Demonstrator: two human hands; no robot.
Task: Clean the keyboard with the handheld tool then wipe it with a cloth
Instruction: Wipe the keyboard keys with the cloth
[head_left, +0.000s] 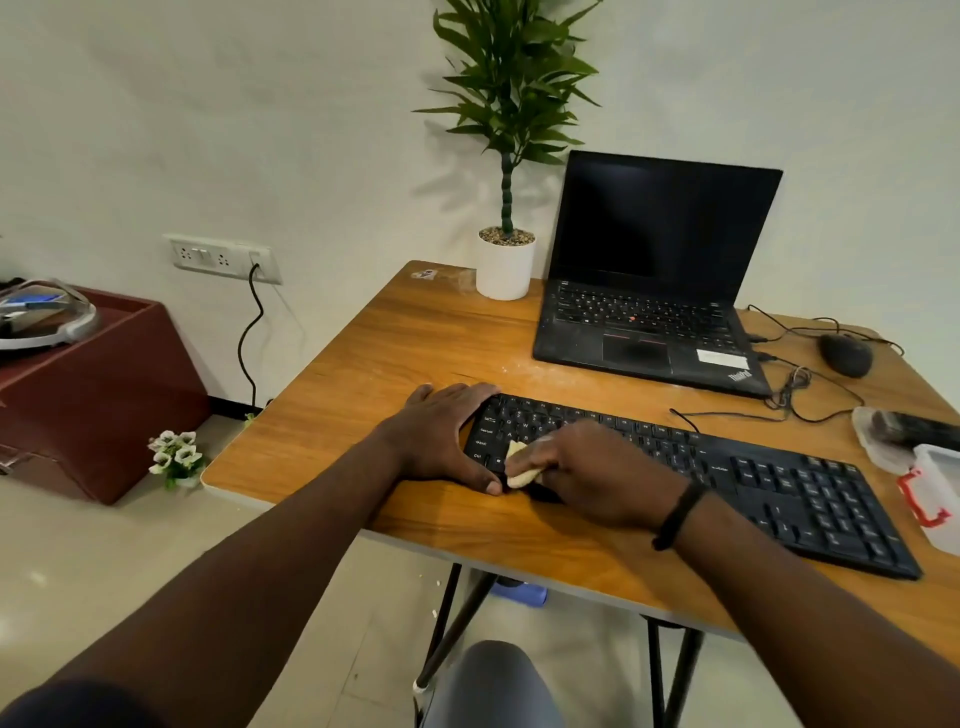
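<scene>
Hands (597, 467) on keyboard (727, 467), cloth (522, 467) between.

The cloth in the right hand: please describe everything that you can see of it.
The cloth is small, pale yellow and looks soft, bunched into a crumpled wad. Only part shows; the rest is hidden under the right hand, whose curled fingers grip it. It lies on the near left corner of the black keyboard, close to the thumb of the left hand, which rests on the keyboard's left end. Its full size and shape cannot be told.
</scene>
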